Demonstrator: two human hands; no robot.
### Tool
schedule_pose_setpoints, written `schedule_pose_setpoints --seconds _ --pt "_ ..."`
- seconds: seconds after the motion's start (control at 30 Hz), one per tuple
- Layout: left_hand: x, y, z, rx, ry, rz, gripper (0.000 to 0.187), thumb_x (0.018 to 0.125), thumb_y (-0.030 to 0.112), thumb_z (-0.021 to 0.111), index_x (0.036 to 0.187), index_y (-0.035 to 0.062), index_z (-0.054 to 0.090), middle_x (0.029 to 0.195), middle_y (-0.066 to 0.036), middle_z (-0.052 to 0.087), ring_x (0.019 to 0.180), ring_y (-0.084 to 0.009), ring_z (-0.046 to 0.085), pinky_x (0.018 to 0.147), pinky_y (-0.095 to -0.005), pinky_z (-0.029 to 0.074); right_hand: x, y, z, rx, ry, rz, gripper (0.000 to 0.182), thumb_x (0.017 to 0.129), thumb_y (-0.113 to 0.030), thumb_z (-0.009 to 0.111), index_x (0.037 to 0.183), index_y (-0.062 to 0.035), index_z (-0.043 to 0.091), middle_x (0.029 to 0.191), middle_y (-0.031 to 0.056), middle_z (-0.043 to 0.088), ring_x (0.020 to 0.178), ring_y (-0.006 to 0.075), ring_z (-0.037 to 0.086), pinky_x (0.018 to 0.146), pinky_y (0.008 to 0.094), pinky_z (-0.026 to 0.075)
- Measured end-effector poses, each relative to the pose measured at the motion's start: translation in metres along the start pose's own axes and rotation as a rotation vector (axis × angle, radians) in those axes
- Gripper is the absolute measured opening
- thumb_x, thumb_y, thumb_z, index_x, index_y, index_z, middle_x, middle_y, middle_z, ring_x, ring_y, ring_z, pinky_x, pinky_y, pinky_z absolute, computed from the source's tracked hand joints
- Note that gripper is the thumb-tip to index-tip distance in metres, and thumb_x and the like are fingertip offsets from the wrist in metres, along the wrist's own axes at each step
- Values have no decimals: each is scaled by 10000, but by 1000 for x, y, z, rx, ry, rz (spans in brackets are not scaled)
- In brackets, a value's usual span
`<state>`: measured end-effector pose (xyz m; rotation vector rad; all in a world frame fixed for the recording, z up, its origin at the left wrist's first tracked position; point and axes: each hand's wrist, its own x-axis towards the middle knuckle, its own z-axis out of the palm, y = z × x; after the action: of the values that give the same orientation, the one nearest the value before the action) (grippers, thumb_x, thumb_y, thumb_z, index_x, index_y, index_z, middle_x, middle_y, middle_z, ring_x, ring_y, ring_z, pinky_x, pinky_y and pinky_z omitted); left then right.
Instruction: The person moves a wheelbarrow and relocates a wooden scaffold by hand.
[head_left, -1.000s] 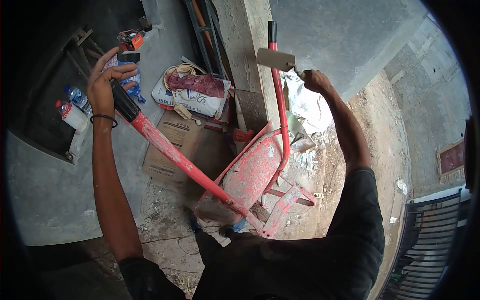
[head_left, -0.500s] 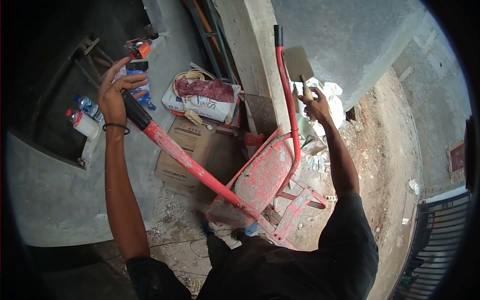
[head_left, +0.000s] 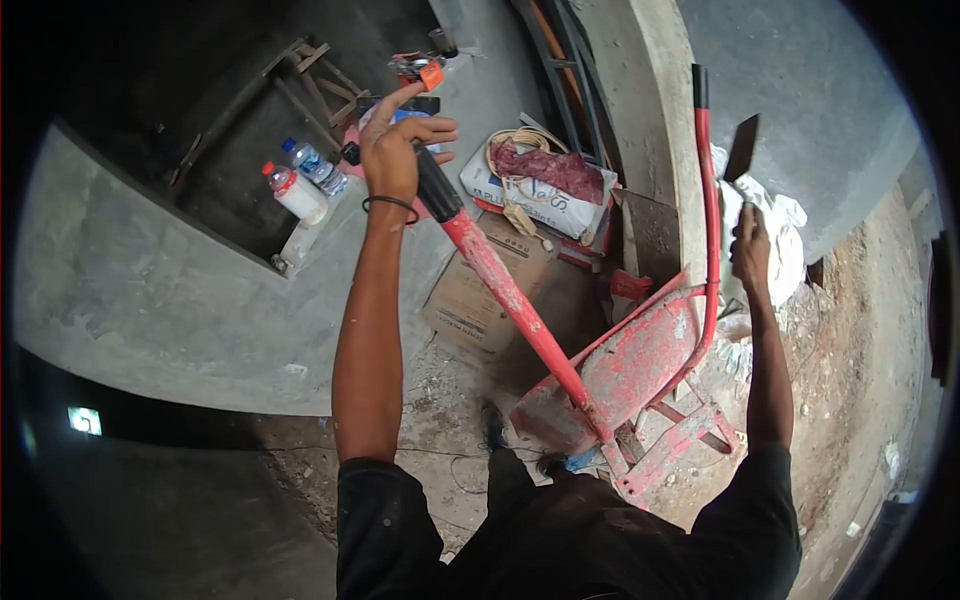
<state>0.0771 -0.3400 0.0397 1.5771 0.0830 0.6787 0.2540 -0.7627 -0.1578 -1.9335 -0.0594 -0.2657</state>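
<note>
My left hand (head_left: 395, 150) has its fingers spread beside the black grip at the end of the red wheelbarrow handle (head_left: 505, 290). The palm or wrist side seems to rest against that grip. A black band circles the left wrist. My right hand (head_left: 750, 250) is closed round the handle of a flat-bladed trowel (head_left: 742, 148), whose blade points up. The second red handle (head_left: 708, 190) rises just left of the right hand. Below and between the arms, the scuffed red wheelbarrow (head_left: 640, 365) is tipped up on the ground.
Two bottles (head_left: 297, 194) stand on a ledge at the left. A white sack (head_left: 550, 195) with a coiled cable lies by flattened cardboard (head_left: 490, 290). A concrete pillar (head_left: 645, 90) rises near the middle. White sheeting (head_left: 785, 235) lies behind my right hand.
The view has turned, so the scene sits further right. The trowel blade has gone from nearly face-on to tilted and narrower. My left hand still has its fingers spread at the grip.
</note>
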Motion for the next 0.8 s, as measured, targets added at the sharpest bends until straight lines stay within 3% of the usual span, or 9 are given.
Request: schedule_pose_setpoints --seconds 0.07,0.13,0.27,0.43,0.47,0.53,0.6,0.67,0.8 --pt "2 -1 3 61 14 12 595 669 32 391 1260 -22 443 944 -274 625 816 -335 650 652 -404 573 10 36 -14 -292 -305 102 459 948 -380 405 1036 50 538 641 103 556 486 185 537 425 344 444" --pt "1 0 6 84 30 -11 605 674 45 392 1274 -16 430 971 -279 616 862 -344 643 685 -413 569 12 12 -44 -111 -319 355 395 942 -340 404 993 23 549 625 73 523 446 153 501 391 304 413" --pt "-1 4 9 57 -3 -3 612 681 32 381 1291 -10 418 1000 -270 610 904 -342 635 723 -422 561 2 -38 -38 206 -64 67 398 940 -382 421 1038 -18 548 651 61 530 464 131 491 411 274 414" --pt "-3 5 10 93 23 -3 604 695 18 365 1297 -2 417 1007 -274 606 916 -339 633 739 -419 561 6 34 -26 -493 -320 150 386 934 -301 415 936 46 585 638 169 601 537 255 605 515 401 491" --pt "-2 5 10 92 26 8 604 695 18 365 1297 -2 417 1007 -274 606 916 -339 633 739 -419 561 3 37 -31 -294 -291 277 402 934 -311 419 983 58 572 642 188 602 525 262 601 510 402 484" --pt "-1 6 10 71 -2 15 604 701 14 359 1302 -1 411 1010 -282 603 926 -350 630 737 -414 565 -13 -2 -22 -203 -146 171 395 936 -319 417 1001 41 566 644 185 601 516 244 594 508 393 482" --pt "0 2 8 25 -26 7 605 708 11 354 1311 0 401 1024 -289 597 934 -359 628 731 -409 569 -7 -2 4 -204 -10 -182 376 924 -358 447 998 -11 570 677 274 596 597 432 594 580 484 479" --pt "-3 6 12 29 -14 23 604 710 8 353 1313 -1 396 1036 -295 591 935 -364 627 731 -414 570 -11 -6 29 -297 69 -292 367 921 -349 441 968 -8 566 751 320 584 722 495 568 652 523 459" --pt "-3 5 10 17 -29 4 613 707 10 356 1319 1 386 1045 -303 585 945 -373 623 754 -429 561 7 60 39 -286 147 69 349 925 -323 418 986 -5 547 731 269 617 662 474 589 629 543 451"
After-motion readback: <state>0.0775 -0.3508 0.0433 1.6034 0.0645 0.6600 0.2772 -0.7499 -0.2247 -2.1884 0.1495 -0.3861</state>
